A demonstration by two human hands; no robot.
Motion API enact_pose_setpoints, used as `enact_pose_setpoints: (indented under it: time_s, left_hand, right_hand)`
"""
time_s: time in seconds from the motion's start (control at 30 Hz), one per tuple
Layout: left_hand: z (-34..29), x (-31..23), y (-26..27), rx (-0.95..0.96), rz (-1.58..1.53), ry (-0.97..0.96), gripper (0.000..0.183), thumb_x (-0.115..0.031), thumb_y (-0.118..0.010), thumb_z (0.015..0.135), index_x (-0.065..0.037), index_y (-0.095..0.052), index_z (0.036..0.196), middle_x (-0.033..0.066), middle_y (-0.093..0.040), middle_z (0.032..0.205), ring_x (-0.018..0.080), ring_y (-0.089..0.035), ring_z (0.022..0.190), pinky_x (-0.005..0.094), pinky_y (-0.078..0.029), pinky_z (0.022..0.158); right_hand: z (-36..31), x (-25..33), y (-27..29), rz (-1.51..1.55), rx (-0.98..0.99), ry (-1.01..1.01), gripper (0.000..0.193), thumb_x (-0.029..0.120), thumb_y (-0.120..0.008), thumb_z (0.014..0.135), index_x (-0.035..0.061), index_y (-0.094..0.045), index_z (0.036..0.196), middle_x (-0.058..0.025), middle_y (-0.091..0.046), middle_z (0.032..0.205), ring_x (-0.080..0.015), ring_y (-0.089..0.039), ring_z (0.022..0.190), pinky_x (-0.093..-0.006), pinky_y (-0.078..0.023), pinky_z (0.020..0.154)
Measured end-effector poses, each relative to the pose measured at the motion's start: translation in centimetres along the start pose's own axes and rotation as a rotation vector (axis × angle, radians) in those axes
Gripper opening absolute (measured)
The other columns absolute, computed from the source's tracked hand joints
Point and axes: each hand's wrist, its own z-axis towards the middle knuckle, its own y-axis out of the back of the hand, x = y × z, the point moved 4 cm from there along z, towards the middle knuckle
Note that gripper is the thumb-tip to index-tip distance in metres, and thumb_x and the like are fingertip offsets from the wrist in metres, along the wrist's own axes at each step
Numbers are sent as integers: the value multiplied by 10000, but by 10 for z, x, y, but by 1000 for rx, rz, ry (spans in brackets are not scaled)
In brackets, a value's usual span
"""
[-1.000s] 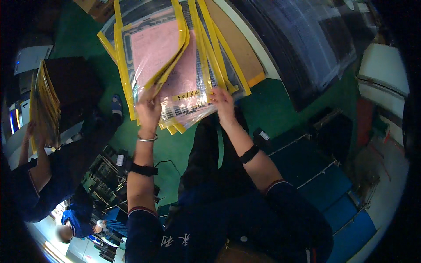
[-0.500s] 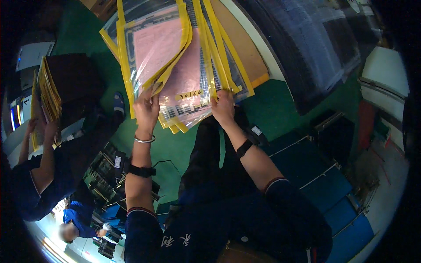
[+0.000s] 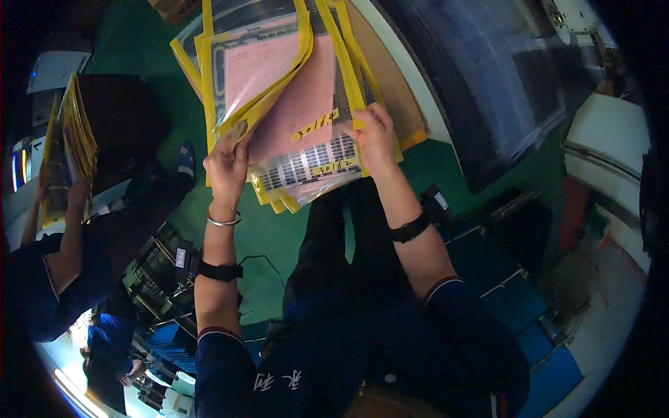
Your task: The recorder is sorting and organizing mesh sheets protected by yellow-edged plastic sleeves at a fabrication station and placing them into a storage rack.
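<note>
A stack of clear plastic sleeves with yellow taped edges [image 3: 357, 82] is in front of me. Pink paper [image 3: 296, 111] and film sheets with dark patterns [image 3: 306, 166] show inside. My left hand [image 3: 226, 167] is closed on the lower left corner of the top sleeves, which curl upward. Closed on the right edge of a sleeve is my right hand [image 3: 374, 136], thumb toward the pink paper. Yellow labels with handwriting [image 3: 315, 125] sit along the lower part. Bands circle both forearms, and a metal bangle [image 3: 224, 220] is on my left wrist.
Brown board [image 3: 401, 104] lies under the stack's right side. A large dark panel [image 3: 481, 90] stands beyond it. At left, a co-worker's hands [image 3: 75, 195] hold similar yellow-edged sleeves [image 3: 78, 139]. Another person is at lower left. Blue panels [image 3: 516, 306] lie at lower right.
My right hand has moved up and to the right with the sleeve edge. The pink paper's lower edge has risen, uncovering more patterned film and a second label. My left hand has shifted slightly.
</note>
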Motion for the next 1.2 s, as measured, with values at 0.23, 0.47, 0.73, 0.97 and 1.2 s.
enact_pose_setpoints:
  time_s: [0.23,0.47,0.73,0.97,1.2]
  left_hand:
    - [2,-8,5,25,7,26,187,-75,-604,790,-12,-626,964,168,-635,860,204,-646,747,288,-485,652]
    - [3,-5,30,-142,-54,-40,196,-51,-599,777,-8,-623,967,191,-621,807,202,-643,695,287,-474,628]
    - [19,-38,36,-140,-8,-78,164,-20,-590,762,5,-629,919,214,-607,791,243,-649,701,295,-480,617]
    - [8,-21,16,-22,-57,63,246,-133,-626,804,43,-610,974,151,-655,846,104,-598,782,266,-469,703]
    - [3,-15,14,-9,-45,129,241,-129,-626,809,44,-613,976,129,-656,837,75,-560,776,248,-462,702]
  right_hand:
    - [39,-39,19,-385,-41,-381,342,98,-571,776,30,-508,1106,-120,-569,1041,-266,-578,903,-410,-483,780]
    - [10,13,-28,-1264,112,123,323,80,-526,830,25,-489,1146,-144,-604,965,-269,-614,817,-354,-508,654]
    - [8,11,31,-788,18,-175,263,143,-610,812,-43,-567,993,-63,-620,852,-160,-608,741,-299,-504,622]
    - [7,-58,76,-1515,-184,8,343,222,-684,691,25,-615,963,-228,-590,885,-335,-528,873,-404,-426,771]
    - [-11,-51,81,-1474,-276,117,368,224,-694,669,25,-595,962,-245,-538,931,-352,-405,1005,-398,-363,871]
